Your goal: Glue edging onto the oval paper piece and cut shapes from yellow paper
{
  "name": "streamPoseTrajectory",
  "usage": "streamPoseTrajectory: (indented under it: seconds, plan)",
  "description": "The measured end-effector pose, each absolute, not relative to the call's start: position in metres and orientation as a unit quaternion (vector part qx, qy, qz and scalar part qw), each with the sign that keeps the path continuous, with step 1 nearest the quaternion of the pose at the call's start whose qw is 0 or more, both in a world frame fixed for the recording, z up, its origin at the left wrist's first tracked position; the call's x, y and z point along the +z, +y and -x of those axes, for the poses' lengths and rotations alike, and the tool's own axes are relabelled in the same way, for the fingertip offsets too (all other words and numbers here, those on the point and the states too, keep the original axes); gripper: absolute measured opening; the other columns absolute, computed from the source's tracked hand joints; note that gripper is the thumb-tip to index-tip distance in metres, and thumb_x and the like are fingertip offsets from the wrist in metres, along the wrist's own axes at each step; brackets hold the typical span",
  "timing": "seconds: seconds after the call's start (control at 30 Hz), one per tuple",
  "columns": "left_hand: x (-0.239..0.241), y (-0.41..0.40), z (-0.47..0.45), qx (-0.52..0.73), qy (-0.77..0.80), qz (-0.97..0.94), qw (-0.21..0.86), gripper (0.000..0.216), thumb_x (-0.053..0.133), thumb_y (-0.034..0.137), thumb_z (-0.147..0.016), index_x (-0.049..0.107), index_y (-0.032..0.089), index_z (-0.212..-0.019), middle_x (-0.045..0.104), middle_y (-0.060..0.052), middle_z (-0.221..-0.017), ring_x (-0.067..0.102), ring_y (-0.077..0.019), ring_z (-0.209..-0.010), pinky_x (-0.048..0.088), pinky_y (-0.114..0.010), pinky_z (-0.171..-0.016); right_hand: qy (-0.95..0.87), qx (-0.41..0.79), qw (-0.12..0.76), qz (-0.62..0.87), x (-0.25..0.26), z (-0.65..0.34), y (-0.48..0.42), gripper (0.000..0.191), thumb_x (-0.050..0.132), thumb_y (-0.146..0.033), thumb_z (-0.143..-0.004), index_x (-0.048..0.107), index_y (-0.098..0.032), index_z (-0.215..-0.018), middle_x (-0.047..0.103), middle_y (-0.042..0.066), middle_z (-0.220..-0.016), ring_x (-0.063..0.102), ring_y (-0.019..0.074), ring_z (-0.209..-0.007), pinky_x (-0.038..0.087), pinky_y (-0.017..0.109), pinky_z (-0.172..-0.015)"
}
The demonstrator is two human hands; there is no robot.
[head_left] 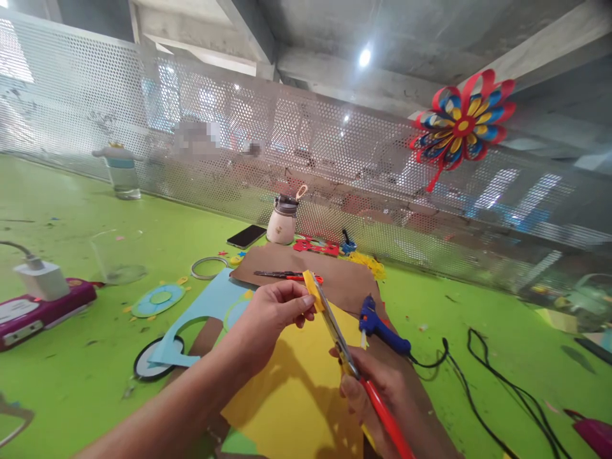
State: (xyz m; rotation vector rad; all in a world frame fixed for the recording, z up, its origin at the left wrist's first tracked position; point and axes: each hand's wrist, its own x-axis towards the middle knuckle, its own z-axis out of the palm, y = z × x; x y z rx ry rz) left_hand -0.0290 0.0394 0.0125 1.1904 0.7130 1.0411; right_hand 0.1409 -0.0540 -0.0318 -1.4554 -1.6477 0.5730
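Observation:
My left hand [282, 309] pinches a small yellow paper strip [313, 292] between thumb and fingertips. In my right hand [377, 389] is a pair of scissors [332, 325] with long metal blades and a red handle. The blades lie along the right edge of the strip; whether they touch it is hard to see. Beneath both hands lies a large yellow paper sheet [291, 389], on a brown board [344, 271]. Left of my left hand is a light blue paper sheet [210, 312] with a rounded cutout.
A blue glue gun [382, 328] lies to the right, its black cable trailing. Red-handled scissors [282, 275], a phone [247, 236] and a white jar [282, 223] are farther back. At left are a power strip [48, 315] and clear cup [117, 258]. A paper flower [463, 124] hangs above.

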Motion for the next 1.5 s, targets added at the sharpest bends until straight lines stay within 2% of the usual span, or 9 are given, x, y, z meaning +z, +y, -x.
streamPoseTrajectory:
  seconds: [0.27, 0.43, 0.7, 0.9, 1.03, 1.3, 1.5]
  plan:
    - [0.014, 0.038, 0.03, 0.46, 0.316, -0.526, 0.642, 0.012, 0.067, 0.024, -0.072, 0.065, 0.014, -0.066, 0.06, -0.001, -0.06, 0.048, -0.011, -0.058, 0.035, -0.025, -0.057, -0.65, 0.24, 0.422, 0.584, -0.035, -0.14, -0.054, 0.059, 0.044, -0.066, -0.082, 0.066, -0.014, -0.099, 0.055, 0.0, -0.054, 0.051, 0.0121, -0.042, 0.034, 0.023, -0.041]
    - [0.013, 0.039, 0.029, 0.461, 0.316, -0.52, 0.646, 0.012, 0.069, 0.024, -0.07, 0.064, 0.015, -0.064, 0.061, -0.002, -0.061, 0.05, -0.0119, -0.059, 0.035, -0.025, -0.057, -0.621, 0.272, 0.436, 0.592, -0.039, -0.138, -0.055, 0.062, 0.044, -0.069, -0.081, 0.066, -0.014, -0.101, 0.048, -0.002, -0.051, 0.046, 0.0116, -0.042, 0.033, 0.023, -0.039]
    - [0.014, 0.038, 0.029, 0.46, 0.315, -0.517, 0.649, 0.013, 0.07, 0.025, -0.07, 0.064, 0.014, -0.065, 0.061, -0.002, -0.061, 0.051, -0.0118, -0.059, 0.035, -0.025, -0.058, -0.623, 0.264, 0.428, 0.599, -0.029, -0.135, -0.058, 0.058, 0.046, -0.066, -0.081, 0.066, -0.015, -0.098, 0.055, 0.0, -0.054, 0.051, 0.0125, -0.042, 0.033, 0.023, -0.04]
    - [0.014, 0.038, 0.029, 0.461, 0.315, -0.517, 0.649, 0.013, 0.069, 0.025, -0.07, 0.064, 0.014, -0.065, 0.061, -0.002, -0.061, 0.051, -0.0119, -0.059, 0.035, -0.025, -0.058, -0.603, 0.303, 0.421, 0.606, -0.035, -0.138, -0.058, 0.064, 0.045, -0.071, -0.079, 0.065, -0.015, -0.102, 0.05, -0.002, -0.053, 0.05, 0.0119, -0.043, 0.037, 0.022, -0.04]
    - [0.014, 0.039, 0.029, 0.46, 0.318, -0.517, 0.648, 0.014, 0.07, 0.026, -0.069, 0.063, 0.014, -0.064, 0.061, -0.002, -0.061, 0.051, -0.0123, -0.059, 0.035, -0.026, -0.057, -0.592, 0.323, 0.424, 0.604, -0.041, -0.139, -0.057, 0.064, 0.048, -0.07, -0.078, 0.064, -0.015, -0.105, 0.048, -0.003, -0.054, 0.046, 0.0106, -0.041, 0.035, 0.021, -0.037]
    - [0.012, 0.04, 0.029, 0.456, 0.314, -0.518, 0.652, 0.014, 0.07, 0.026, -0.069, 0.065, 0.015, -0.064, 0.06, -0.002, -0.061, 0.05, -0.0125, -0.059, 0.034, -0.026, -0.057, -0.599, 0.314, 0.423, 0.603, -0.034, -0.137, -0.058, 0.059, 0.047, -0.069, -0.079, 0.065, -0.016, -0.099, 0.045, -0.004, -0.052, 0.043, 0.0099, -0.04, 0.032, 0.021, -0.037]
    - [0.016, 0.038, 0.03, 0.457, 0.313, -0.518, 0.652, 0.011, 0.069, 0.023, -0.07, 0.064, 0.015, -0.064, 0.061, -0.002, -0.061, 0.05, -0.0118, -0.059, 0.034, -0.025, -0.057, -0.611, 0.315, 0.417, 0.595, -0.029, -0.135, -0.06, 0.061, 0.042, -0.069, -0.081, 0.062, -0.016, -0.101, 0.05, -0.002, -0.056, 0.05, 0.012, -0.044, 0.038, 0.023, -0.043]
